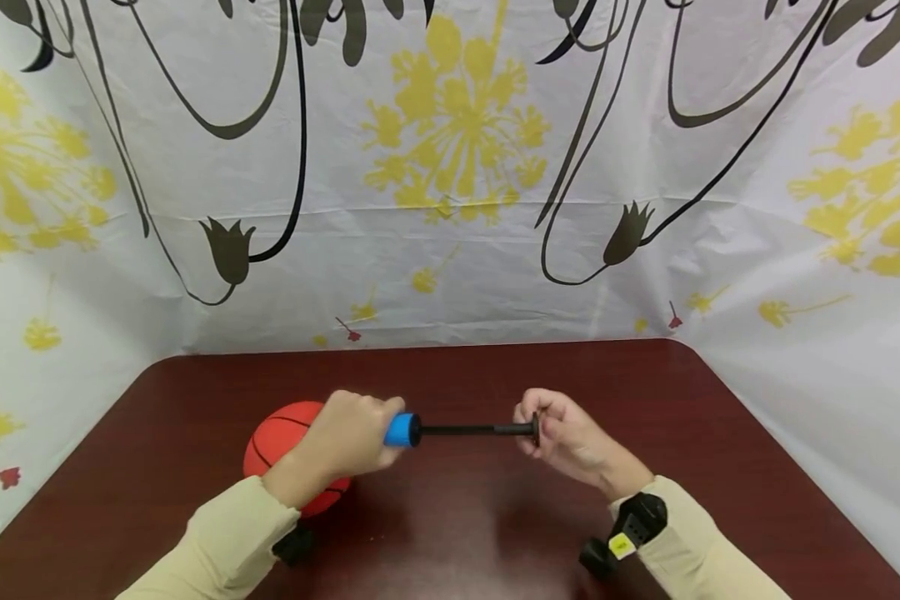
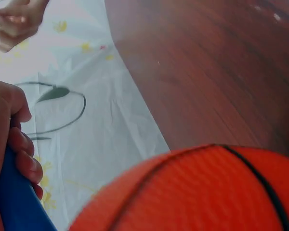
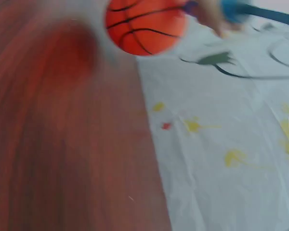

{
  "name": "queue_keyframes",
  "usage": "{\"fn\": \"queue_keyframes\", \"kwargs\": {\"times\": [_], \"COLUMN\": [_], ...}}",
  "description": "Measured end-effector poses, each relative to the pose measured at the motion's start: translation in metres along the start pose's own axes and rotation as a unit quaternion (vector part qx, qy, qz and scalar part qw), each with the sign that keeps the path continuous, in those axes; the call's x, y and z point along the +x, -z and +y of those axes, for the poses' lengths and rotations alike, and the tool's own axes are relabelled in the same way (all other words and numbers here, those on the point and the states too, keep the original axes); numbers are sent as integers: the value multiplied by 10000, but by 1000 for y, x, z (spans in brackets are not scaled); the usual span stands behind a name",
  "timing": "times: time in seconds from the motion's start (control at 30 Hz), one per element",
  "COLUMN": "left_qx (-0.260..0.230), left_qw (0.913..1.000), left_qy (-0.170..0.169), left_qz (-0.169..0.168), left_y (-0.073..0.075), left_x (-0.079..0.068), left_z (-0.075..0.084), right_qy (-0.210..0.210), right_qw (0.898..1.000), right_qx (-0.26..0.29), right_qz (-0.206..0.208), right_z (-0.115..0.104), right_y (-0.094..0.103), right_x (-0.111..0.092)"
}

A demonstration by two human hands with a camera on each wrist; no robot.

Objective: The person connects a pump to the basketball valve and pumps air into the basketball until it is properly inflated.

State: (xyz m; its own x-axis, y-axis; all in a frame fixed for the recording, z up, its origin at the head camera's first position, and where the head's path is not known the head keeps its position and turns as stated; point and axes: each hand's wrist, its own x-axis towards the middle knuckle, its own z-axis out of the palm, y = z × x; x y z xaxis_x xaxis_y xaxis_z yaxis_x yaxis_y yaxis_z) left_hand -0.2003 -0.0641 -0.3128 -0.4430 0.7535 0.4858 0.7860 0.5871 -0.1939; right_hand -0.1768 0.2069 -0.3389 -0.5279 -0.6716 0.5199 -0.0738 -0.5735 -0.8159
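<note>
In the head view, my left hand [image 1: 348,433] grips the blue barrel of a hand ball pump [image 1: 401,430], which lies level above the table. The pump's black rod [image 1: 468,430] is drawn out to the right. Its black end handle [image 1: 536,429] is held in the curled fingers of my right hand [image 1: 570,440]. A red-orange basketball [image 1: 273,437] with black lines sits behind and below the left hand, partly hidden by it. From the left wrist, fingers wrap round the blue barrel [image 2: 19,197], with the ball [image 2: 197,192] close by.
A dark red-brown wooden table [image 1: 457,533] with rounded far corners lies beneath the hands. White cloth [image 1: 457,275] printed with yellow flowers and grey stems hangs behind and along both sides. A black device [image 1: 641,521] is strapped on the right wrist.
</note>
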Motion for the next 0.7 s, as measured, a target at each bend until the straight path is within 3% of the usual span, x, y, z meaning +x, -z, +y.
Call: {"fn": "queue_keyframes", "kwargs": {"times": [0.13, 0.3, 0.43, 0.6, 0.7], "left_qx": [118, 165, 191, 158, 211], "left_qw": [9999, 9991, 9986, 9988, 9993], "left_qy": [-7, -49, -172, -297, -189], "left_qz": [-63, -391, -465, -345, -235], "left_y": [3, 3, 2, 2, 5], "left_x": [-4, 6, 11, 3, -5], "left_z": [-5, 4, 10, 8, 0], "right_qy": [-195, -314, -429, -598, -415], "right_qw": [9995, 9976, 9972, 9969, 9987], "right_qx": [-250, -558, -479, -342, -197], "right_qz": [8, 277, 376, 384, 225], "right_z": [0, 30, 47, 38, 24], "right_y": [3, -5, -12, -13, -8], "right_x": [-1, 16, 26, 21, 15]}}
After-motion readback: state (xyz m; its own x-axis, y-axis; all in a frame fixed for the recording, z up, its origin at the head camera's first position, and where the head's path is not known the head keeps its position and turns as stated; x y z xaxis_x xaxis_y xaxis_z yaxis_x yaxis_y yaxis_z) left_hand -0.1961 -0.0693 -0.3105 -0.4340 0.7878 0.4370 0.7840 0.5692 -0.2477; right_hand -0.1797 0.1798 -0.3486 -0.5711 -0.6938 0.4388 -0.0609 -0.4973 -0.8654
